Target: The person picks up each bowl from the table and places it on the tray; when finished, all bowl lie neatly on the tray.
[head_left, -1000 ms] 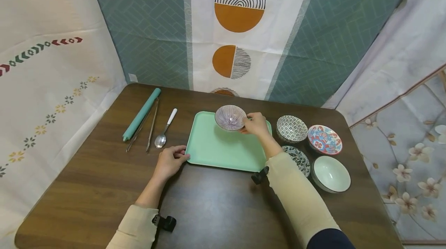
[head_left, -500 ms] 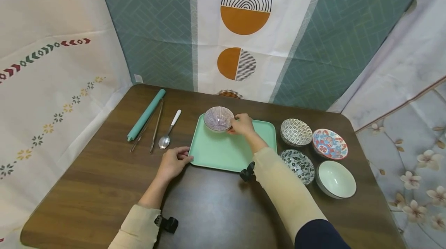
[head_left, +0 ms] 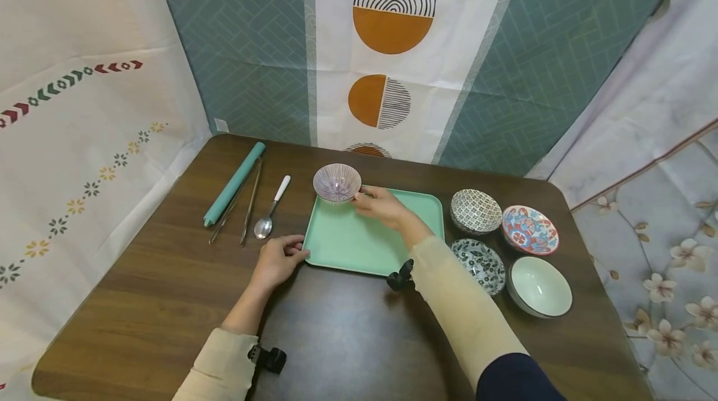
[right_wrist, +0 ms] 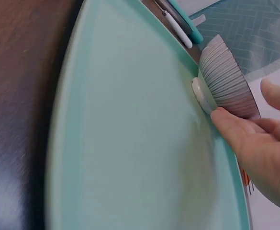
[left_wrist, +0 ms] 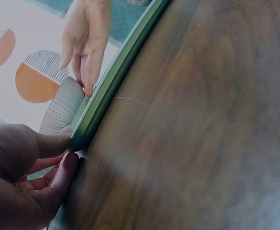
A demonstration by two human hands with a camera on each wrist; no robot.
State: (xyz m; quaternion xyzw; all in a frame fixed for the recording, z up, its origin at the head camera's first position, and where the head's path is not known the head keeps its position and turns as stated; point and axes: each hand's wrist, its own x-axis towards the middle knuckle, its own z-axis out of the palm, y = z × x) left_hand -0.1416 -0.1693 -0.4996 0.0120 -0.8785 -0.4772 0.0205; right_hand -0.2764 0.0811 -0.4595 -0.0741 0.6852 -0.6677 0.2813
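Observation:
A small bowl with thin purple stripes (head_left: pixel 336 183) stands at the back left corner of the mint green tray (head_left: pixel 370 242). In the head view my right hand (head_left: pixel 384 206) is at the bowl's right side. The right wrist view shows straight fingers (right_wrist: pixel 235 125) touching the bowl's lower side, near its foot, while the thumb stands apart from the rim. My left hand (head_left: pixel 280 260) pinches the tray's front left corner. In the left wrist view the thumb lies over the tray's edge (left_wrist: pixel 84 125) and a finger is under it.
Right of the tray are a patterned bowl (head_left: pixel 475 211), a red and blue dish (head_left: pixel 530 229), a dark floral dish (head_left: pixel 478 265) and a pale bowl (head_left: pixel 540 287). A spoon (head_left: pixel 263 226), thin metal utensils (head_left: pixel 250 204) and a teal roll (head_left: pixel 234 184) lie to the left.
The striped bowl has moved left over the tray to its back left corner with my right hand. My right thumb now stands off the rim. The left hand has stayed at the tray corner.

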